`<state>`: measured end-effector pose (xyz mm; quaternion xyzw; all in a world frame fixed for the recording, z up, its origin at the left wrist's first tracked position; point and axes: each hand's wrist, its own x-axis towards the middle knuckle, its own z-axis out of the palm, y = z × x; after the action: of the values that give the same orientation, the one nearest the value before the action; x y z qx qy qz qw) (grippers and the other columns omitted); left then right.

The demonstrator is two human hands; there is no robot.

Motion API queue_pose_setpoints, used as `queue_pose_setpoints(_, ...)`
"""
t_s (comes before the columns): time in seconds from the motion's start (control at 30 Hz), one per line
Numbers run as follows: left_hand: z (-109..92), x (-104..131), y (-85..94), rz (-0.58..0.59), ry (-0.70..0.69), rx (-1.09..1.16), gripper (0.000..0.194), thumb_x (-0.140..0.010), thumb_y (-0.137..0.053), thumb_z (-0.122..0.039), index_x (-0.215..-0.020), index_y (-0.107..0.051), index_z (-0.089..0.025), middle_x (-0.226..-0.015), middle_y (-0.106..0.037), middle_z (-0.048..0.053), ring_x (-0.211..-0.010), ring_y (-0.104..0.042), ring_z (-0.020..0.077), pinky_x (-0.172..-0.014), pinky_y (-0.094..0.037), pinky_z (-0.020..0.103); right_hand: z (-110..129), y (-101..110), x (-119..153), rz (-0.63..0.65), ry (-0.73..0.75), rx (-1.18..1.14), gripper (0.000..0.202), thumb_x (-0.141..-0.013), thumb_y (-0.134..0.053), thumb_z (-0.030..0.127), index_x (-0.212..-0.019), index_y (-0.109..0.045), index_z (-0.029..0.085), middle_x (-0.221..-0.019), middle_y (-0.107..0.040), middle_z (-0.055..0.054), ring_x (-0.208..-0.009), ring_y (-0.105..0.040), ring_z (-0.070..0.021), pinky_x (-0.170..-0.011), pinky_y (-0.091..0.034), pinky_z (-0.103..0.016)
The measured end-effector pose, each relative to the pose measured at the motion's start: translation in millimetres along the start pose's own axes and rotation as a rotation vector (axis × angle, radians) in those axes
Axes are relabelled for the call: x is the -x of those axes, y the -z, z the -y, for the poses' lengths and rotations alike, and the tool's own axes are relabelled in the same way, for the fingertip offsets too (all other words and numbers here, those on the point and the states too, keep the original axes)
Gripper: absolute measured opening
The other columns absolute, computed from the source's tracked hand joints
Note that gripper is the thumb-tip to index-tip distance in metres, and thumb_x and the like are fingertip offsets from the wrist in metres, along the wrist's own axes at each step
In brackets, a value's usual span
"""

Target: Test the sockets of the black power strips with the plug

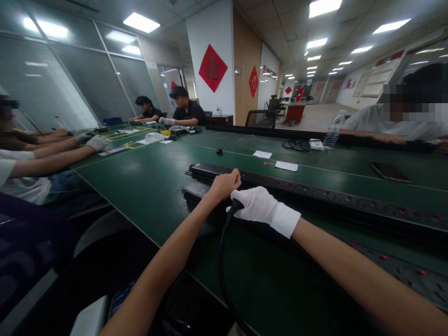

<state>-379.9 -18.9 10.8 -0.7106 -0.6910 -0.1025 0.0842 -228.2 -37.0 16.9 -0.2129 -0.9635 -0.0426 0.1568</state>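
Note:
Two long black power strips with red switches lie on the green table [140, 186]. The far strip [297, 186] runs from the middle to the right edge; the near strip [381, 256] passes under my arms. My left hand [226, 184], bare, is closed over the near strip's left part; what its fingers hold, if anything, is hidden. My right hand [257, 205], in a white dotted glove, is closed on a black plug [237, 205], whose cable [221, 261] hangs down over the table's front edge.
Beyond the strips lie a small black part [219, 151], white papers [286, 166], a coiled cable [296, 145], a water bottle [334, 130] and a dark phone [390, 171]. People sit at the left, far side and right.

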Motion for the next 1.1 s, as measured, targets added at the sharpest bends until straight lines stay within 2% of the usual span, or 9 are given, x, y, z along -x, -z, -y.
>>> queue_pose_setpoints(0.37, -1.9, 0.4, 1.3, -0.040, 0.012, 0.006, 0.020, -0.091, -0.030, -0.028, -0.104, -0.040, -0.016, -0.082, -0.064, 0.008, -0.077, -0.063, 0.0220, -0.071, -0.041, 0.032, 0.1, 1.0, 0.3, 0.006, 0.005, -0.017, 0.027, -0.080, -0.047, 0.045, -0.084, -0.054, 0.019, -0.075, -0.063, -0.004, -0.070, -0.057, -0.0156, -0.060, -0.033, -0.025)
queue_pose_setpoints(0.87, 1.7, -0.2, 0.0, 0.000, -0.044, 0.111, 0.021, -0.092, -0.026, -0.026, -0.109, -0.033, -0.017, -0.080, -0.064, 0.006, -0.075, -0.064, 0.0213, -0.073, -0.042, 0.032, -1.8, -1.1, -0.6, -0.011, 0.013, -0.010, 0.029, -0.081, -0.044, 0.048, -0.082, -0.053, 0.020, -0.074, -0.062, -0.003, -0.065, -0.055, -0.0139, -0.057, -0.032, -0.024)
queue_pose_setpoints(1.0, 4.3, -0.9, -0.8, 0.006, -0.066, 0.125, 0.023, -0.091, -0.026, -0.026, -0.111, -0.033, -0.018, -0.082, -0.064, 0.007, -0.076, -0.063, 0.0236, -0.072, -0.042, 0.034, 1.2, -2.3, 0.4, -0.065, -0.002, -0.042, 0.028, -0.081, -0.044, 0.047, -0.081, -0.052, 0.021, -0.071, -0.061, -0.002, -0.063, -0.054, -0.0139, -0.055, -0.030, -0.025)
queue_pose_setpoints(1.1, 6.3, 0.8, 2.0, 0.024, -0.108, 0.133, 0.021, -0.089, -0.030, -0.026, -0.107, -0.040, -0.022, -0.088, -0.064, 0.006, -0.080, -0.062, 0.0238, -0.072, -0.042, 0.033, 3.1, -5.2, 1.1, -0.181, -0.102, -0.230, 0.027, -0.081, -0.046, 0.047, -0.082, -0.053, 0.022, -0.071, -0.060, 0.000, -0.062, -0.053, -0.0132, -0.057, -0.032, -0.025)
